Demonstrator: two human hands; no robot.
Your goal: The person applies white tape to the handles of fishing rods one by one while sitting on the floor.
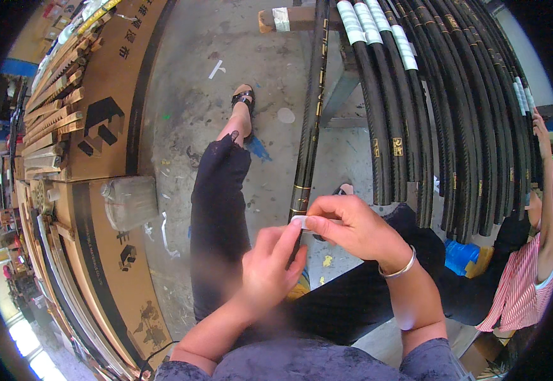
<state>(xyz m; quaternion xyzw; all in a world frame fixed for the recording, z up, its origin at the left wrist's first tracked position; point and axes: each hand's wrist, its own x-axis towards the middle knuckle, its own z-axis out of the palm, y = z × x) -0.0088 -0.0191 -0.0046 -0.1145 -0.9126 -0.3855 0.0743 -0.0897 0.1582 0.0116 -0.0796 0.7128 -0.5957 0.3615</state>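
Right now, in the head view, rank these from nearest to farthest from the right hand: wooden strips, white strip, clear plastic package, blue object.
From the right hand:
1. White strip: touching it, left side.
2. Blue object: to the right.
3. Clear plastic package: off left.
4. Wooden strips: far upper left.

1. The left hand (269, 261) grips a gold-marked dark rod (312, 120), its index finger on a small white strip (299, 221).
2. The right hand (351, 227) pinches that strip at the rod.
3. At right, more dark rods (451, 114) line up, some with pale wraps (351, 23).
4. Another person's hand (539, 130) is at the outermost ones.
5. Cardboard boxes (114, 82) stand at left, beside wooden strips (57, 117).
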